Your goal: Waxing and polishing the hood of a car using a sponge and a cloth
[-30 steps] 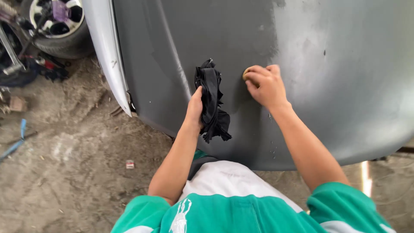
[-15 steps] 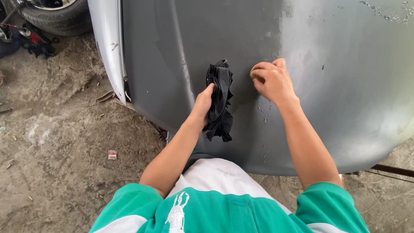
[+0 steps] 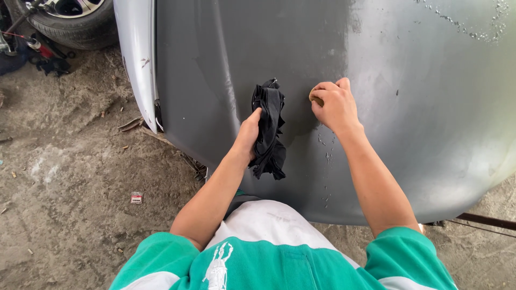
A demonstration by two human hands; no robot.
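A large grey car body panel [image 3: 408,134] fills the upper right of the head view, wet in its darker left half. My left hand [image 3: 248,131] grips a crumpled black cloth [image 3: 269,126] and presses it against the panel. Just right of the cloth, my right hand [image 3: 333,104] is closed on a small tan sanding pad [image 3: 314,99], held flat on the panel; most of the pad is hidden under the fingers. Water drops lie on the panel below my right wrist.
A lighter silver panel edge [image 3: 137,59] runs down the left side of the grey panel. A car wheel [image 3: 70,19] and red-handled tools [image 3: 43,51] sit at the top left. Bare dirt ground [image 3: 70,177] with small scraps spreads to the left.
The view has shifted, so the wheel sits higher and further left. Both hands stay on the panel, my right hand a little further right of the cloth.
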